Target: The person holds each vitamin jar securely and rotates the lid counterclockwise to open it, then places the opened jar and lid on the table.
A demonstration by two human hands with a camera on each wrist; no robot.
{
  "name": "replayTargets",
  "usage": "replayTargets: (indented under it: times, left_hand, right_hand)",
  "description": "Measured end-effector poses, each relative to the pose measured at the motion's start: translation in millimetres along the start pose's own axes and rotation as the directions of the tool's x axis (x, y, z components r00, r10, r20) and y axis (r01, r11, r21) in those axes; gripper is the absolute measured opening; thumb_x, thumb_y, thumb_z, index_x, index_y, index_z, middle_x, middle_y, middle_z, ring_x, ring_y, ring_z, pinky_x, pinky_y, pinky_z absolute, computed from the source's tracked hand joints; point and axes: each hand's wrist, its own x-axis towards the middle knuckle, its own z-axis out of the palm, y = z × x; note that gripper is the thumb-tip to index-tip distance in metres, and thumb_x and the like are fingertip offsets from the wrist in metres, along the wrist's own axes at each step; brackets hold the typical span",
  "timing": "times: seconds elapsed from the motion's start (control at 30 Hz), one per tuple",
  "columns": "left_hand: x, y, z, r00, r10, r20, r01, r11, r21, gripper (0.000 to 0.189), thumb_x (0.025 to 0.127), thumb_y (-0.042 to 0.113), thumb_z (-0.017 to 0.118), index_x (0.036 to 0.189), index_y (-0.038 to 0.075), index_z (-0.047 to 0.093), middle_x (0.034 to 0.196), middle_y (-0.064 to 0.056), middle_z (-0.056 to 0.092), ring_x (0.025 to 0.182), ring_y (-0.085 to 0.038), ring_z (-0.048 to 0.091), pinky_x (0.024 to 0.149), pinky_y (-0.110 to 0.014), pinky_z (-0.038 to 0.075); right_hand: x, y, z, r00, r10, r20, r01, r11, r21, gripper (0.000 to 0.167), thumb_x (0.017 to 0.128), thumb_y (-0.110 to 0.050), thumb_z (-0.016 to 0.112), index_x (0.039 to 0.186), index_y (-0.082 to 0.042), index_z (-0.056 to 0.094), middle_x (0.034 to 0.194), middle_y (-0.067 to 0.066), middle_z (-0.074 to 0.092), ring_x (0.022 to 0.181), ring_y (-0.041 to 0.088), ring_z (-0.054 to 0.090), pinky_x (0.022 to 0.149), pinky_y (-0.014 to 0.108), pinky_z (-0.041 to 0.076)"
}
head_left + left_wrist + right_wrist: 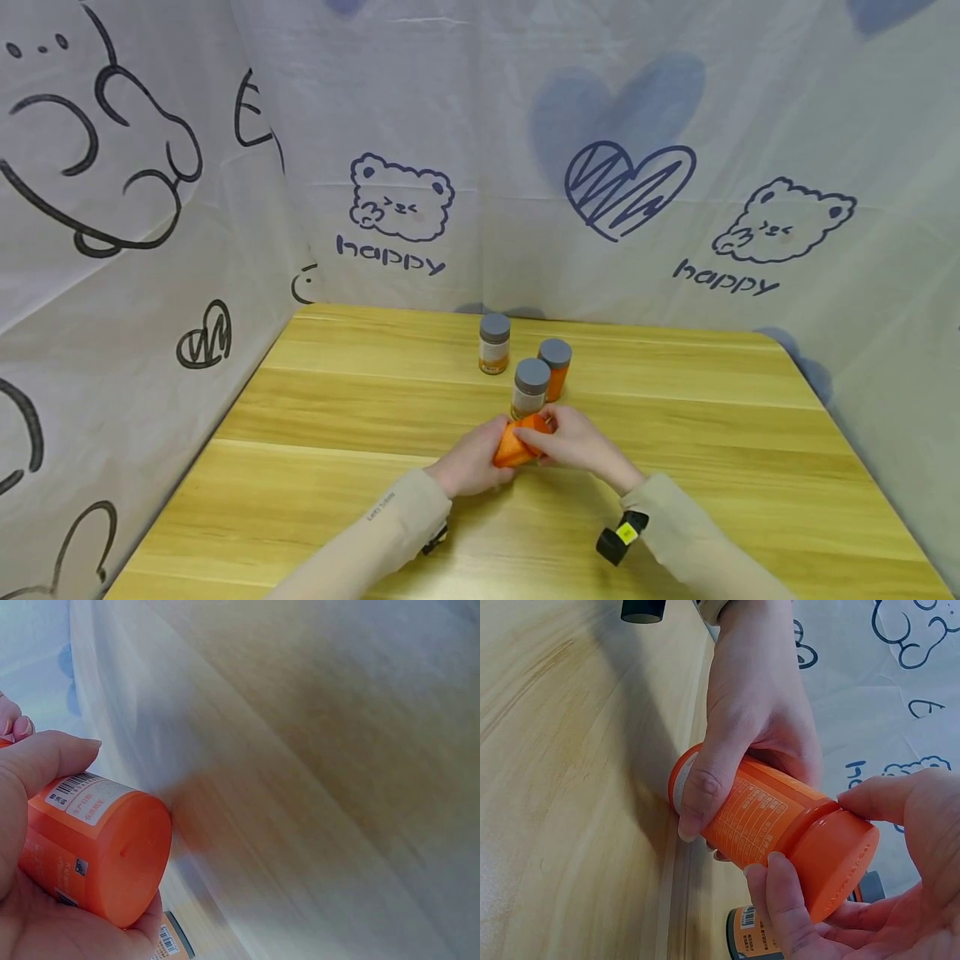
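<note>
An orange plastic bottle is held tilted above the table, in front of several standing bottles. My left hand grips its body, with the thumb across the label. My right hand pinches the orange cap between thumb and fingers; the cap sits on the bottle neck in the right wrist view. From the left wrist, the smooth orange base and a white barcode label show. Just beyond the hands stands a grey-lidded bottle, its lower part partly hidden.
An orange bottle with a grey lid stands behind on the right. Another grey-lidded bottle is farther back on the left. The wooden table meets a white printed curtain at its far edge.
</note>
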Motion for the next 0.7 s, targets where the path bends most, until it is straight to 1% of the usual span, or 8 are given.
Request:
replayTargets:
  times: [0.2, 0.5, 0.7]
  left_hand:
    - [-1.0, 1.6, -0.8, 1.0, 0.018, -0.02, -0.018, 1.0, 0.017, 0.045, 0.081, 0.006, 0.077, 0.119, 0.004, 0.052, 0.096, -0.003, 0.058, 0.081, -0.013, 0.051, 0.074, -0.026, 0.043]
    - [-1.4, 2.2, -1.6, 1.0, 0.018, -0.015, -0.018, 1.0, 0.002, 0.044, 0.082, 0.006, 0.076, 0.119, 0.003, 0.052, 0.096, -0.004, 0.058, 0.081, -0.014, 0.051, 0.074, -0.026, 0.043]
    - [-1.5, 1.3, -1.1, 1.0, 0.01, -0.014, -0.01, 1.0, 0.0, 0.046, 0.081, 0.006, 0.077, 0.119, 0.003, 0.051, 0.095, -0.004, 0.058, 0.081, -0.013, 0.051, 0.073, -0.026, 0.043]
  right_hand:
    - [-1.7, -0.8, -1.8, 1.0, -0.031, 0.002, 0.031, 0.999, -0.023, 0.038, 0.091, -0.036, 0.072, 0.105, -0.001, 0.064, 0.09, 0.009, 0.064, 0.065, 0.015, 0.066, 0.063, 0.031, 0.059]
    - [-0.1, 0.7, -2.0, 0.999, -0.04, -0.003, 0.04, 0.998, -0.048, 0.04, 0.09, -0.033, 0.074, 0.112, -0.001, 0.065, 0.096, 0.01, 0.062, 0.07, 0.013, 0.063, 0.062, 0.024, 0.055]
    - [0.0, 1.1, -3.3, 0.998, -0.069, -0.006, 0.068, 0.993, -0.092, 0.039, 0.089, -0.034, 0.074, 0.112, -0.003, 0.066, 0.097, 0.009, 0.064, 0.076, 0.014, 0.06, 0.064, 0.024, 0.052]
